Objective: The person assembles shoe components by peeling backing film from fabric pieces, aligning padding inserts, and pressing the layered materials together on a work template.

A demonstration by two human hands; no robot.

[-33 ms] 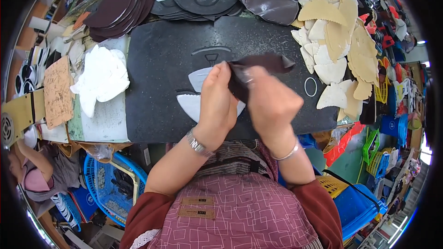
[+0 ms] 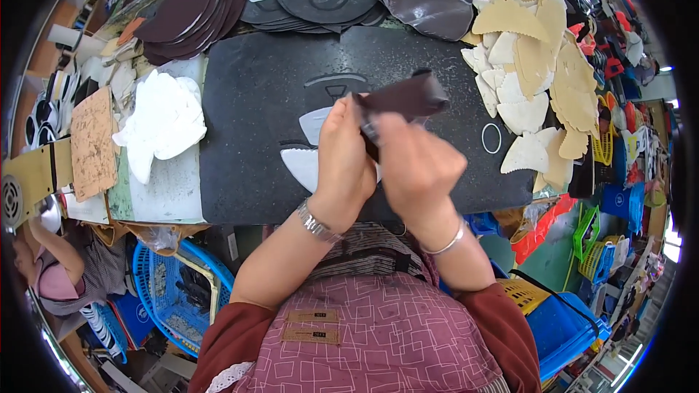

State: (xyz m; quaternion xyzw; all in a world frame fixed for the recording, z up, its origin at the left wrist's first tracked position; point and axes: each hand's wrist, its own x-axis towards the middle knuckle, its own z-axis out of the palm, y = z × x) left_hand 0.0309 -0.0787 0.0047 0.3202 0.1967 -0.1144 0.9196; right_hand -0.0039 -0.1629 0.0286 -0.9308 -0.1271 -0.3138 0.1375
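Above the black work mat [image 2: 247,116], my left hand [image 2: 341,142] pinches one edge of a dark brown leather piece [image 2: 404,98]. Closed on the same piece is my right hand [image 2: 422,164], slightly smeared by motion, beside the left. The leather's free end sticks out to the right and is folded over. Beneath my hands lies a black piece with a white patch [image 2: 313,127] and a drawn outline. Close by, a white scallop-edged piece [image 2: 298,164] is partly hidden behind my left hand.
Dark brown pieces [image 2: 182,11] and black pieces [image 2: 313,0] are stacked along the back, near a crumpled brown leather piece [image 2: 429,7]. White pieces [image 2: 164,116] lie left; beige and white cutouts [image 2: 520,65] pile up right, near a white ring [image 2: 491,138]. Another person [image 2: 62,262] sits lower left.
My right hand has shifted slightly left and down. The leather's free end has swung left and tilted upward, folding over. My left hand stays almost in place.
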